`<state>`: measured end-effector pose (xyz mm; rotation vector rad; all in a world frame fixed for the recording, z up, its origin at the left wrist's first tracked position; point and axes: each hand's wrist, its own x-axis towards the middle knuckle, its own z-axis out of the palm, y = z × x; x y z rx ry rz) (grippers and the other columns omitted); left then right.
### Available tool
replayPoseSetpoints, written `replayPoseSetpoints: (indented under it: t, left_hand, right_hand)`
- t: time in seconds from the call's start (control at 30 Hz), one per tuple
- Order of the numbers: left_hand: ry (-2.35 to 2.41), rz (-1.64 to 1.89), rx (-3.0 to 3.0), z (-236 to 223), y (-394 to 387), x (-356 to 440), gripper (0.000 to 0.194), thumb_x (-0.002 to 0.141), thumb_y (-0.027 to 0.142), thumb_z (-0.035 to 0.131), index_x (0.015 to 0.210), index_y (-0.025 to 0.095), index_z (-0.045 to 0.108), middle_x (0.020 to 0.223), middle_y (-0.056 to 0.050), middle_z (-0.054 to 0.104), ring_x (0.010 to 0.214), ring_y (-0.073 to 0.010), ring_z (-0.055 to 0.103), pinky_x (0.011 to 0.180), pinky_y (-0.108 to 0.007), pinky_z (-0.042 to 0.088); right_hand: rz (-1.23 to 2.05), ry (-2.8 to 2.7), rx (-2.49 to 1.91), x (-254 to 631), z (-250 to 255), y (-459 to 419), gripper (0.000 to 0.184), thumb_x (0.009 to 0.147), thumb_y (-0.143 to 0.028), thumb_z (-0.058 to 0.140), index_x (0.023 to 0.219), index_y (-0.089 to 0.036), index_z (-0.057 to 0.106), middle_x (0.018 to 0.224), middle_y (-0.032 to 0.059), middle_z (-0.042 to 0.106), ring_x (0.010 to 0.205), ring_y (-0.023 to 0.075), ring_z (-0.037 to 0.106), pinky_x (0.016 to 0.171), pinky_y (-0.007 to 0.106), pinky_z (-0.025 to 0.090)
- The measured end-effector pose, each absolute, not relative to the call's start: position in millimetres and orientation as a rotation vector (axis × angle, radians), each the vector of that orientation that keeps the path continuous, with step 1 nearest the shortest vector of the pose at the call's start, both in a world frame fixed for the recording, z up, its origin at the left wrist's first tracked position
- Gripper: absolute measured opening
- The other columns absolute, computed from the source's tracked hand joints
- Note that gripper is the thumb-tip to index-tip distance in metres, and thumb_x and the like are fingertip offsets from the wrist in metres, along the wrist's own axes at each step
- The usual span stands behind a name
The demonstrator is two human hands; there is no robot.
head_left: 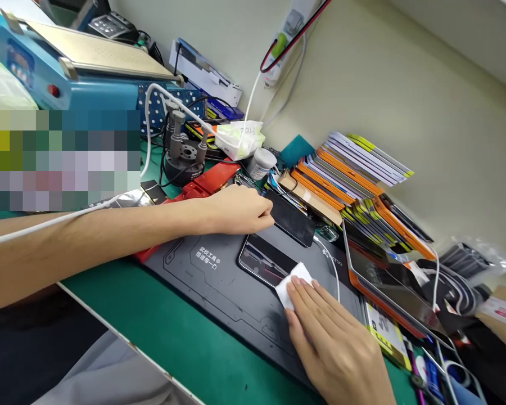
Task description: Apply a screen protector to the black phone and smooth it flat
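My right hand [337, 337] presses a folded white wipe [294, 284] with its fingertips against the right end of a smartphone [263, 260]. The phone lies with its glossy dark face up on a grey work mat [219, 292] printed with white characters. My left hand [242, 209] is closed in a fist above the mat's far edge, beside a flat black phone-shaped piece [289, 217]. Its fingertips are turned away, so whether anything is in them is hidden. A white cable [331, 261] curves over the mat near the right hand.
Stacked boxes [341, 174] and a tablet-like device [388, 275] stand along the wall side. Behind the left arm are a red tool [202, 183], a dark clamp-like stand [183, 154], a white jar [261, 163] and a blue machine [93, 84]. A white cable crosses the left forearm.
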<state>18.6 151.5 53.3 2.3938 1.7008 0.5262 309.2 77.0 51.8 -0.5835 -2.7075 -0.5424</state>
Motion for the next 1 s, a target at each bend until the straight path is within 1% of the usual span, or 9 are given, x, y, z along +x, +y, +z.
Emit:
replayPoseSetpoints:
  t: [0.1, 0.17, 0.27, 0.37, 0.53, 0.63, 0.7, 0.87, 1.0]
  left_hand:
    - [1.705, 0.522, 2.403, 55, 150, 20, 0.035, 0.100, 0.037, 0.044, 0.097, 0.022, 0.075, 0.088, -0.010, 0.080, 0.083, -0.0301, 0.076, 0.072, -0.035, 0.051]
    - [1.707, 0.518, 2.407, 57, 149, 21, 0.033, 0.100, 0.035, 0.045, 0.101, 0.022, 0.074, 0.089, -0.010, 0.081, 0.083, -0.0297, 0.077, 0.072, -0.034, 0.051]
    - [1.705, 0.496, 2.418, 59, 149, 22, 0.028, 0.098, 0.032, 0.047, 0.098, 0.023, 0.073, 0.084, -0.008, 0.080, 0.078, -0.0289, 0.077, 0.067, -0.033, 0.049]
    - [1.715, 0.491, 2.420, 59, 150, 22, 0.025, 0.097, 0.030, 0.047, 0.095, 0.023, 0.071, 0.082, -0.007, 0.080, 0.077, -0.0286, 0.077, 0.064, -0.032, 0.047]
    - [1.720, 0.491, 2.404, 56, 151, 22, 0.030, 0.100, 0.033, 0.044, 0.099, 0.022, 0.072, 0.089, -0.009, 0.081, 0.082, -0.0295, 0.078, 0.070, -0.034, 0.050]
    - [1.727, 0.470, 2.390, 55, 151, 21, 0.033, 0.100, 0.037, 0.044, 0.100, 0.022, 0.074, 0.086, -0.010, 0.080, 0.078, -0.0300, 0.076, 0.071, -0.035, 0.050]
    - [1.734, 0.457, 2.390, 55, 150, 21, 0.034, 0.100, 0.037, 0.043, 0.101, 0.023, 0.074, 0.084, -0.009, 0.080, 0.077, -0.0298, 0.075, 0.071, -0.036, 0.050]
    - [1.751, 0.430, 2.415, 55, 150, 20, 0.035, 0.100, 0.036, 0.040, 0.106, 0.024, 0.073, 0.086, -0.007, 0.079, 0.079, -0.0290, 0.074, 0.072, -0.035, 0.048]
    - [1.741, 0.384, 2.445, 56, 150, 21, 0.035, 0.102, 0.036, 0.039, 0.107, 0.025, 0.072, 0.087, -0.005, 0.080, 0.079, -0.0281, 0.074, 0.068, -0.033, 0.045]
  right_hand:
    - [-0.504, -2.731, -0.567, 282, 52, 89, 0.032, 0.102, -0.017, 0.065, 0.131, -0.009, 0.075, 0.133, 0.0158, 0.077, 0.121, 0.0299, 0.077, 0.113, 0.043, 0.061]
    - [-0.412, -2.745, -0.580, 263, 49, 97, 0.035, 0.104, -0.022, 0.063, 0.133, -0.007, 0.074, 0.137, 0.0189, 0.074, 0.125, 0.0322, 0.074, 0.114, 0.047, 0.060]
    - [-0.296, -2.756, -0.613, 242, 45, 107, 0.044, 0.106, -0.034, 0.063, 0.137, -0.005, 0.071, 0.142, 0.0223, 0.070, 0.132, 0.0343, 0.070, 0.117, 0.050, 0.056]
    - [-0.283, -2.767, -0.615, 242, 46, 112, 0.045, 0.107, -0.039, 0.061, 0.138, -0.007, 0.071, 0.144, 0.0199, 0.069, 0.134, 0.0312, 0.069, 0.120, 0.047, 0.054]
    - [-0.313, -2.782, -0.633, 296, 52, 111, 0.036, 0.109, -0.026, 0.057, 0.139, -0.011, 0.071, 0.142, 0.0137, 0.072, 0.133, 0.0264, 0.070, 0.119, 0.042, 0.055]
    - [-0.355, -2.770, -0.642, 326, 53, 109, 0.038, 0.108, -0.020, 0.056, 0.143, -0.013, 0.068, 0.145, 0.0109, 0.071, 0.135, 0.0252, 0.068, 0.120, 0.043, 0.053]
    - [-0.384, -2.747, -0.664, 333, 50, 105, 0.037, 0.108, -0.019, 0.056, 0.142, -0.013, 0.068, 0.145, 0.0103, 0.071, 0.135, 0.0250, 0.068, 0.121, 0.043, 0.052]
    - [-0.547, -2.662, -0.683, 326, 47, 93, 0.029, 0.106, -0.017, 0.061, 0.130, -0.010, 0.075, 0.133, 0.0109, 0.078, 0.122, 0.0251, 0.076, 0.119, 0.040, 0.056]
    - [-0.534, -2.647, -0.673, 327, 53, 87, 0.023, 0.105, -0.015, 0.060, 0.117, -0.012, 0.080, 0.121, 0.0088, 0.082, 0.111, 0.0230, 0.081, 0.111, 0.037, 0.062]
